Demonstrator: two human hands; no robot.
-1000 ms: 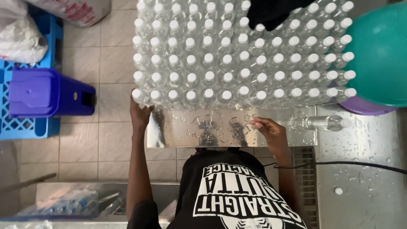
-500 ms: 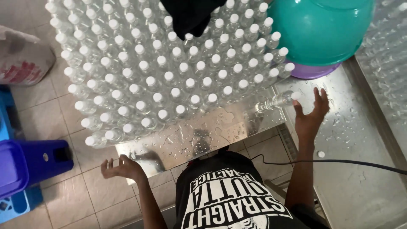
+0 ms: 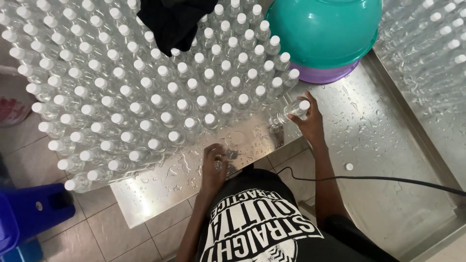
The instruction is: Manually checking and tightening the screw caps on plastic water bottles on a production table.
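Right hand (image 3: 310, 123) now closed in a grip around a clear white-capped bottle (image 3: 291, 111) lying tilted at the block's near corner, no longer spread open above the wet steel tabletop (image 3: 369, 131). Left hand (image 3: 214, 162) brought up from beside the body onto the tabletop edge, fingers curled, holding nothing visible.

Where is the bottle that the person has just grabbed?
The clear bottle is in the right hand, on the wet steel table, just right of the capped bottle rows and below the teal basin.
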